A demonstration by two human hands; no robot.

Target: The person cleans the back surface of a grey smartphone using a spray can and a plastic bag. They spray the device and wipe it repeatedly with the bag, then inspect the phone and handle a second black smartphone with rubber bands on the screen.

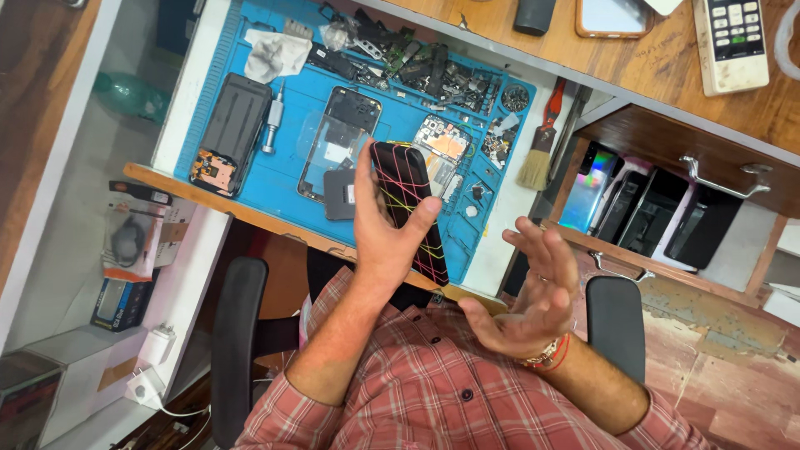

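My left hand (385,227) gripped the black phone case (408,208) over the blue mat (287,179), right hand (529,300) loose, fingers spread, holding nothing.

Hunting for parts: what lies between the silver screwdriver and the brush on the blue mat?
Head view: an opened phone frame and a phone with exposed circuit board lie between the silver screwdriver and the brush.

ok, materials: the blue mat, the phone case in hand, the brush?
Blue mat: looks like matte silicone or rubber, with moulded ridges and compartments. Phone case in the left hand: glossy black, probably plastic, with coloured crossing lines. Brush: pale bristles, red handle, material unclear.
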